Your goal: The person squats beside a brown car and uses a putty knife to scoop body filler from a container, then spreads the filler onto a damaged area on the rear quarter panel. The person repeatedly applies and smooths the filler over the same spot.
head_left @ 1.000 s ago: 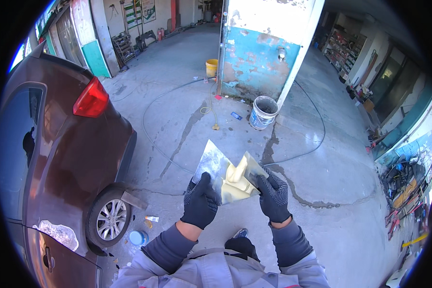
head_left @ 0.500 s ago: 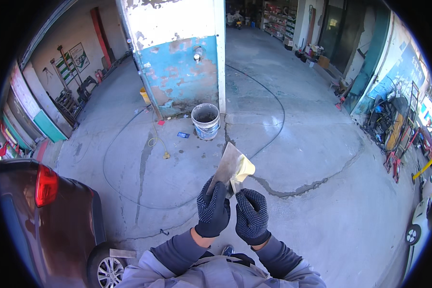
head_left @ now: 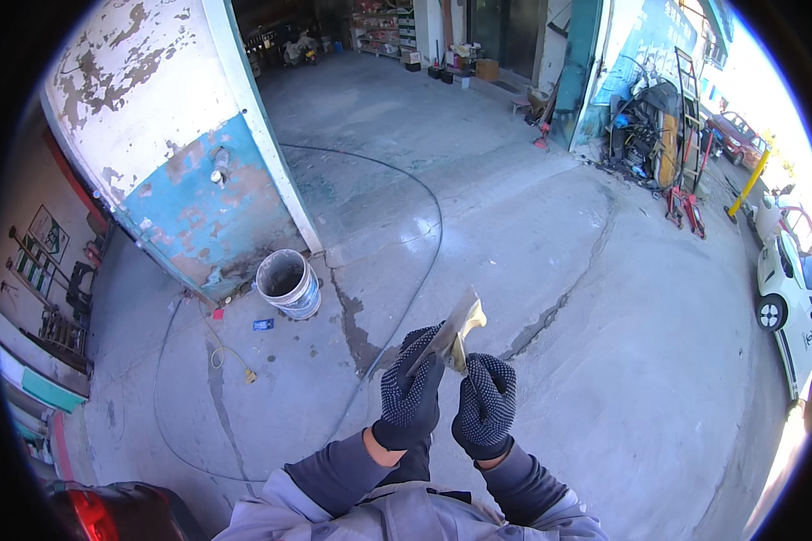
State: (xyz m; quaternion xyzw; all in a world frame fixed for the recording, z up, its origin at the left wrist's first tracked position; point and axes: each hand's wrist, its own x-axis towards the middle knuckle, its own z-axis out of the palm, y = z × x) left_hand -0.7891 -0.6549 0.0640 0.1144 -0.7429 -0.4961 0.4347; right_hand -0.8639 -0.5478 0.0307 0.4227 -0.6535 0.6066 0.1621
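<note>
Both my hands wear dark gloves with pale dots and are raised close together over the floor. My left hand [head_left: 408,397] is closed round a flat, thin putty board [head_left: 449,333], seen tilted, nearly edge-on. Cream-coloured putty [head_left: 475,318] clings to its far right side. Just right of it, my right hand [head_left: 485,404] pinches the lower end of a small putty scraper [head_left: 458,358]. The scraper's blade is against or very near the board and the putty. My gloved fingers hide its handle end.
A white-and-blue bucket [head_left: 289,287] stands by a peeling wall pillar [head_left: 203,189]. A hose [head_left: 439,212] curves across the floor. Car parts [head_left: 645,135] are heaped at the far right, near a white car [head_left: 782,298]. A dark car [head_left: 122,514] is at lower left.
My view has turned to the right; the bucket and pillar shift left and the dark car drops toward the lower edge. The putty board has tilted more edge-on. Both hands keep their holds.
</note>
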